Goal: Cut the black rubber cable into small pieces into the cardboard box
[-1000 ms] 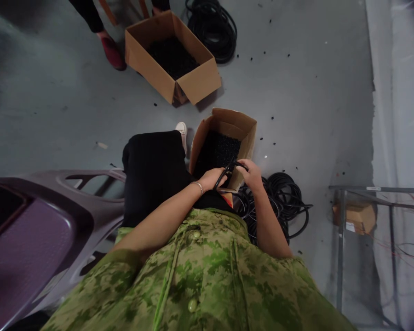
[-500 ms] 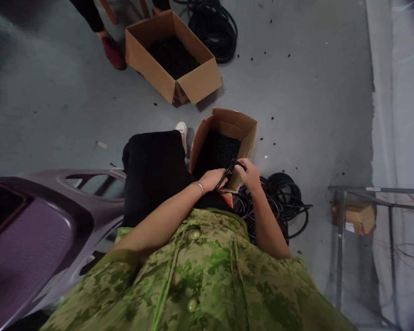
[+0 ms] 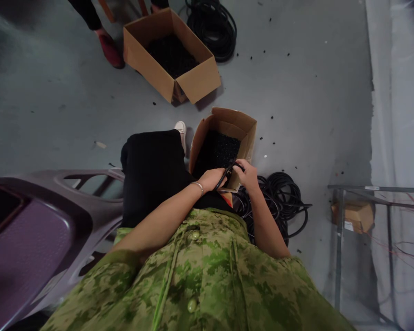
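Over the near edge of a cardboard box (image 3: 197,140), both of my hands are on a thin black cable (image 3: 222,177). My left hand (image 3: 212,179) has its fingers closed round the cable from the left. On the other side, my right hand (image 3: 247,175) pinches the cable where it bends. Part of what sits between the fingers is dark and too small to make out. Many small black pieces (image 3: 222,149) fill the bottom of this box. To the right of the box, coils of black cable (image 3: 283,191) lie on the floor beneath my right forearm.
Ahead stands a larger open cardboard box (image 3: 196,85) with black pieces in it, beside another black coil (image 3: 224,41). A person's red shoe (image 3: 112,51) is close to it. On my left is a purple chair (image 3: 37,239); on my right, a metal frame (image 3: 340,248). Small black bits dot the floor.
The view has shifted very slightly. My hands stay almost in the same place on the cable, with only small finger movement.
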The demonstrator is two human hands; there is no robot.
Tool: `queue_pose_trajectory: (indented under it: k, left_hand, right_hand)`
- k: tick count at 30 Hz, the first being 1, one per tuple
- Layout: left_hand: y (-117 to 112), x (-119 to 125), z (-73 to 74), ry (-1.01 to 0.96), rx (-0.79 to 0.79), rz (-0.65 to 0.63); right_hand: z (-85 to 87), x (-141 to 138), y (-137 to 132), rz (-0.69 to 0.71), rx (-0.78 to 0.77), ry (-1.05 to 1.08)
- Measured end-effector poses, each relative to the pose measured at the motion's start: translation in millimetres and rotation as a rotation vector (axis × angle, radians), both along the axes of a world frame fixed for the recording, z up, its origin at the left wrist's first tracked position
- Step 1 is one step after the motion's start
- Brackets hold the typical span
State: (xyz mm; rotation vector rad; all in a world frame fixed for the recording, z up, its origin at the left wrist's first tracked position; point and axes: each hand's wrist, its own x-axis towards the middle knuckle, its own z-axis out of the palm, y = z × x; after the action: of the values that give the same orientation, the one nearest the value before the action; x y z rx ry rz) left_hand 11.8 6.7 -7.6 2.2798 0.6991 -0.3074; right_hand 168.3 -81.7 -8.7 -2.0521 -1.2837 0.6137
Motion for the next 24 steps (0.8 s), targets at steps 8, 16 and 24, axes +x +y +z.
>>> queue_pose_trajectory:
  k: [8, 16, 24]
  left_hand:
    - [1, 0, 3.4, 0.028, 0.005, 0.016]
    - [0, 0, 7.5, 0.035, 0.059, -0.005]
    - [0, 3, 14.4, 0.056, 0.130, 0.047]
  right_hand:
    - [-5.9, -2, 2, 0.001, -0.005, 0.030]
    - [-17.9, 8, 4, -0.001, -0.050, -0.053]
    - [-8.2, 12, 17, 0.019, -0.089, -0.156]
